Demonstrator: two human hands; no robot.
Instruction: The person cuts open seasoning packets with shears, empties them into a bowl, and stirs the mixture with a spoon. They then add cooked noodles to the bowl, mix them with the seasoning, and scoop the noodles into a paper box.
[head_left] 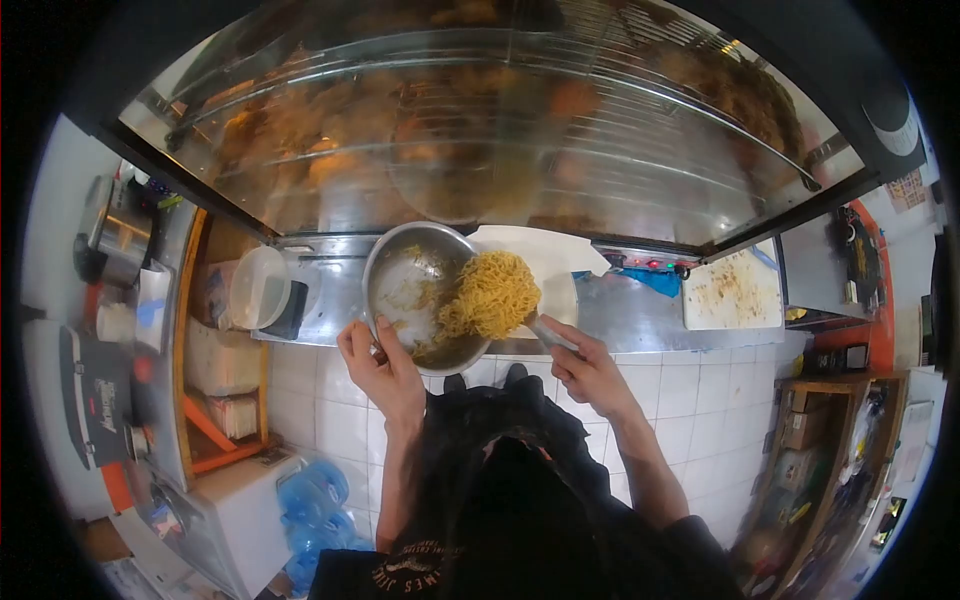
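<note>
My left hand (388,368) grips the near left rim of a metal bowl (388,262), thumb up over the edge and fingers closed on it. A clump of yellow noodles (497,290) sits at the bowl's right side and reaches past the rim. Bits of noodle and sauce cling to the bowl's inside. In my right hand (590,368) is the handle of a grey utensil (546,330); its head is hidden by the noodles. A white paper or open container (560,257) lies on the steel counter, partly behind the noodles.
Behind the counter (635,318) stands a glass-fronted display case (470,130) with food inside. A stained white cutting board (735,290) lies at right, near a blue cloth (652,280). Plastic tubs (260,288) stand at left. Large blue water bottles (315,510) are on the floor.
</note>
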